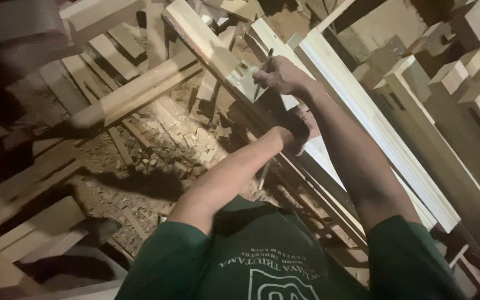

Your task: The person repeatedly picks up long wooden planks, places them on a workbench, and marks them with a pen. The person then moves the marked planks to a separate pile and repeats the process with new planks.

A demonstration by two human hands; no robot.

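Note:
My right hand (284, 75) is shut on a thin dark pencil (263, 69), its tip resting on a long pale wooden plank (204, 40) that runs diagonally from the top centre toward the lower right. A small grey metal square (245, 83) lies flat on the plank just beside the pencil tip. Lower down the same plank, my left hand (294, 136) presses on it, closed over a dark part that seems to belong to the square. Both forearms reach out from my green shirt at the bottom.
Pale long boards (362, 122) lie alongside the plank on the right. Stacked wooden blocks (473, 83) fill the upper right. Rough planks (123, 94) cross at the left, over a dirt floor strewn with wood chips (156, 158).

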